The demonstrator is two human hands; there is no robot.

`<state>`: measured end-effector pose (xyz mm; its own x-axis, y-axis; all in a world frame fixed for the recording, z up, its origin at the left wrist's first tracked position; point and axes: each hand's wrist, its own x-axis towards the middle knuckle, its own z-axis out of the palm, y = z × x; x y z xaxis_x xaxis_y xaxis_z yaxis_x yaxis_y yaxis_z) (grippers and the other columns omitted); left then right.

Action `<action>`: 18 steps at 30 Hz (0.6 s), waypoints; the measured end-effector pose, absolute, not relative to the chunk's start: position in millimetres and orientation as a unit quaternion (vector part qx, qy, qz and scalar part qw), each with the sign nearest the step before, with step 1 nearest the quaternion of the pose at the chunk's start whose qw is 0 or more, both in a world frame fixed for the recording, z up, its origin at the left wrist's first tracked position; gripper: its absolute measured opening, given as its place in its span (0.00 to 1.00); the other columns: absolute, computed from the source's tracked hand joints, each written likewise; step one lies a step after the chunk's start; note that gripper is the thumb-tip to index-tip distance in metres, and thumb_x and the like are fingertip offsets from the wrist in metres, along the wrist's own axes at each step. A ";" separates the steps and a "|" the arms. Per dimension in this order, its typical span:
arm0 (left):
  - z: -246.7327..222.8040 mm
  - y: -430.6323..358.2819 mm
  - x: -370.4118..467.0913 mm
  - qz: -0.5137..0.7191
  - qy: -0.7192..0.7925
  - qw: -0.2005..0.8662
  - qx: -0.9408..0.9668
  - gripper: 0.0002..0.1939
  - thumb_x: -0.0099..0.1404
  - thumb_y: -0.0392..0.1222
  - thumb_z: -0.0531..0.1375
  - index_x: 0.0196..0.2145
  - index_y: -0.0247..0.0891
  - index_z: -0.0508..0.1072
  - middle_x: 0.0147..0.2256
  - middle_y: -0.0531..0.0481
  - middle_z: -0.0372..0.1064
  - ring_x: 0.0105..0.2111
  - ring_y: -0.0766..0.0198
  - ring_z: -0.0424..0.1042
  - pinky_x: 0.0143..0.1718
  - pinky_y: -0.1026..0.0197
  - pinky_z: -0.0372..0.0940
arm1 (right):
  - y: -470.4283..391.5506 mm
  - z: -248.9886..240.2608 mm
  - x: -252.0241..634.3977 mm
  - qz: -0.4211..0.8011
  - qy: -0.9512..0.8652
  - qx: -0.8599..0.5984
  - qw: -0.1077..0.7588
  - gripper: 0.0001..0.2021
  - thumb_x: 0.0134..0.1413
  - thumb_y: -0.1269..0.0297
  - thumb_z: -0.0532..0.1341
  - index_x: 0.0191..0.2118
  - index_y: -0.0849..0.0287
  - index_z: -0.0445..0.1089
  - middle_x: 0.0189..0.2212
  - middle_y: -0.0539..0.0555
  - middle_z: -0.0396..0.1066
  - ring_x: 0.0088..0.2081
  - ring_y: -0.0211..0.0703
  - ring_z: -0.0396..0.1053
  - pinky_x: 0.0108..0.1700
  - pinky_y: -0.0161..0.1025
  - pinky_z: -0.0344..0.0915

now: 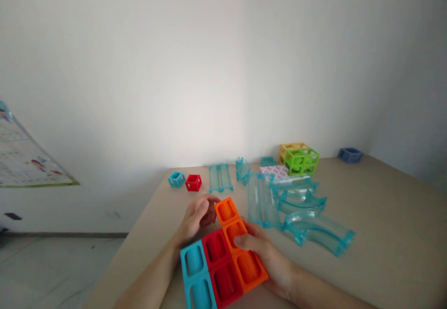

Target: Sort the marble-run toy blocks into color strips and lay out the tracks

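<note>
My right hand (267,255) grips the right side of a joined set of open-frame plastic blocks, its thumb on the orange column (247,268). Beside that column are a shorter red column (225,282) and, farther left, a light-blue column (193,258), cut off by the bottom edge. The blocks form steps rising to the right. Just behind the red and light-blue tops, my left hand (195,216) has its fingers curled. A dark reddish patch shows inside its fingers; whether it is a block or shadowed skin I cannot make out.
Behind my hands lie a light-blue block (176,179), a red block (193,182) and several clear teal track pieces (260,199). Green blocks (302,161), yellow blocks (284,149) and a patterned purple piece (274,172) sit near the wall. A dark-blue block (350,155) stands far right.
</note>
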<state>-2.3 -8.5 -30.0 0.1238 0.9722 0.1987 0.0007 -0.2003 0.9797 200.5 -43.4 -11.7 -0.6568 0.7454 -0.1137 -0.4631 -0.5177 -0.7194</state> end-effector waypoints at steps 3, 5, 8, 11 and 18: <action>-19.7 -10.8 2.2 0.468 0.410 0.523 0.583 0.27 0.61 0.64 0.55 0.39 0.35 0.71 0.18 0.58 0.53 0.16 0.73 0.48 0.17 0.67 0.41 | -43.0 -9.2 200.0 0.849 -0.343 -0.201 0.347 0.21 0.43 0.70 0.62 0.47 0.60 0.69 0.35 0.54 0.77 0.35 0.47 0.74 0.39 0.41 0.66; -12.3 -12.5 4.6 0.461 0.437 0.517 0.574 0.22 0.61 0.60 0.58 0.39 0.36 0.70 0.19 0.59 0.53 0.16 0.73 0.48 0.17 0.67 0.42 | -43.0 -7.2 199.5 0.852 -0.345 -0.193 0.344 0.20 0.43 0.70 0.62 0.47 0.60 0.70 0.36 0.55 0.77 0.35 0.48 0.74 0.40 0.42 0.66; -6.0 -16.0 8.8 0.451 0.452 0.539 0.549 0.18 0.60 0.56 0.60 0.37 0.37 0.71 0.23 0.55 0.61 0.19 0.71 0.56 0.18 0.67 0.47 | -43.2 -5.4 199.3 0.856 -0.351 -0.181 0.335 0.20 0.43 0.70 0.62 0.47 0.60 0.70 0.37 0.55 0.76 0.37 0.48 0.74 0.42 0.44 0.66; -9.9 -17.1 11.3 0.446 0.462 0.552 0.532 0.17 0.58 0.55 0.60 0.30 0.36 0.72 0.23 0.53 0.64 0.21 0.69 0.60 0.20 0.67 0.50 | -43.4 -5.6 200.2 0.854 -0.355 -0.186 0.332 0.19 0.44 0.70 0.62 0.46 0.60 0.70 0.37 0.55 0.76 0.35 0.47 0.74 0.41 0.42 0.66; -22.9 -0.9 1.3 0.541 0.485 0.496 0.475 0.24 0.60 0.62 0.51 0.21 0.38 0.62 0.14 0.58 0.51 0.13 0.72 0.49 0.14 0.67 0.44 | -44.6 -8.5 206.2 0.841 -0.359 -0.254 0.316 0.19 0.40 0.67 0.65 0.44 0.58 0.70 0.32 0.51 0.76 0.32 0.44 0.73 0.36 0.38 0.64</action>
<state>1.3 -0.9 -22.9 -0.0565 0.9979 0.0329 -0.0768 -0.0372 0.9964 206.2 -44.6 -8.5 -0.6708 0.7140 -0.2005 -0.3496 -0.5428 -0.7636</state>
